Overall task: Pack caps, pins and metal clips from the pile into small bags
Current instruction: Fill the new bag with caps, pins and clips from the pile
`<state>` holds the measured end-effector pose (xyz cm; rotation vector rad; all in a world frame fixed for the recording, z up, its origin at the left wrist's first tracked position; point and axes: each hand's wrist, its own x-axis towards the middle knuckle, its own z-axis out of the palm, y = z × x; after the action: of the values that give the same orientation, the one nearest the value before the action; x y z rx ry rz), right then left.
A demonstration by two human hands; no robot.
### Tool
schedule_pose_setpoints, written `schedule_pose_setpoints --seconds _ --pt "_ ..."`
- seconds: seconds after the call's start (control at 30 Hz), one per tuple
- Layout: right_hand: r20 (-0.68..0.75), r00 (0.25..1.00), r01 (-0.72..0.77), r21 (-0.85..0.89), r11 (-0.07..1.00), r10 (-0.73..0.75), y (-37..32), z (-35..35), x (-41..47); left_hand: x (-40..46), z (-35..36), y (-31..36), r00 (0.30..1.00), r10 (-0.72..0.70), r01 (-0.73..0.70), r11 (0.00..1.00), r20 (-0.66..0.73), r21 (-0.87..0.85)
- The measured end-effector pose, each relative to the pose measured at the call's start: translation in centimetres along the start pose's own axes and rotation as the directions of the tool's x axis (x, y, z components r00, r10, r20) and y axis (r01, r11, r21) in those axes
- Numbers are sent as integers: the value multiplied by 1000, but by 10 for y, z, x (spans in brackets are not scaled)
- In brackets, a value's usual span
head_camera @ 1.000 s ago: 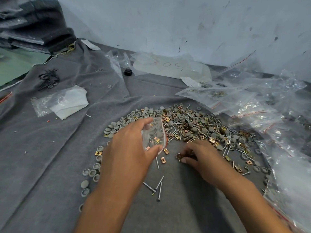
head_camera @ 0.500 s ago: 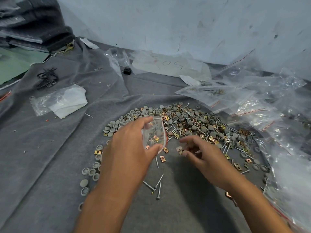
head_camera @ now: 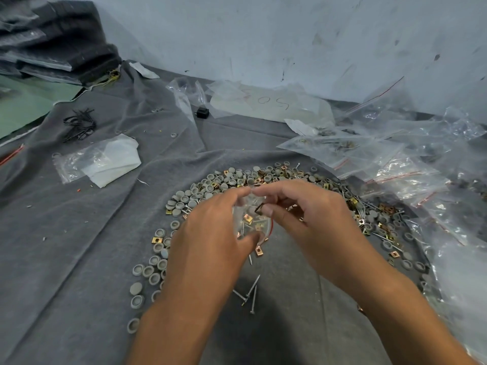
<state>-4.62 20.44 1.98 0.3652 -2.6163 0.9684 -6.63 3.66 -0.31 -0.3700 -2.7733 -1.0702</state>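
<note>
Both forearms are bare, with no sleeves, gloves or jewellery visible.

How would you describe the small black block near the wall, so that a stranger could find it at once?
Start at the large clear bag with red handwriting, lying at the foot of the pale wall. Just to its left, on the grey cloth, sits the small black block. It is the only solid, boxy black thing there; the other black item, a bundle of thin wires, lies further left.
</note>
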Motion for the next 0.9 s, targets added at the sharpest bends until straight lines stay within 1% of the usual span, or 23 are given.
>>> schedule_pose_setpoints --seconds 0.07,0.13,0.17,0.23,0.3,0.37,0.47,0.5,0.67,0.9 --pt "-46 999 -2 9 1000 3 8 -2 0 0 -1 -1 1000 1 -1 1000 -1 -1" --pt "-26 994 -106 15 994 106 20 1 -3 0 -3 -3 1000 -6 7 1000 -11 12" --pt "23 982 -188 -7 982 188 27 5 -6 0 -4 -4 1000 -11 11 1000 -22 18" --pt "152 933 -318 -69 945 325 40 25 -13 1 -6 -7 999 -16 18 1000 -45 26" --pt "244 897 -357 -94 929 369 47 46 -20 1 -7 -6 999 -19 20 1000 -51 23" --pt "298 895 -305 -131 943 331 49 58 -25 2 -7 -5 999 -23 24 1000 -50 18" --pt "301 938 -108 -209 972 169 53 61 -32 0 -7 -3 999 -25 26 1000 -39 18" --pt "306 941 -73 -226 971 142 55 60 -34 0 -6 -4 999 -24 25 1000 -42 18" --pt "358 912 -116 -241 963 200 66 63 -38 0 -6 -5 998 -25 27 999 -59 33" --pt "455 881 -51 -188 981 133 78 55 -51 -1 -5 -5 998 -26 28 999 -50 31"
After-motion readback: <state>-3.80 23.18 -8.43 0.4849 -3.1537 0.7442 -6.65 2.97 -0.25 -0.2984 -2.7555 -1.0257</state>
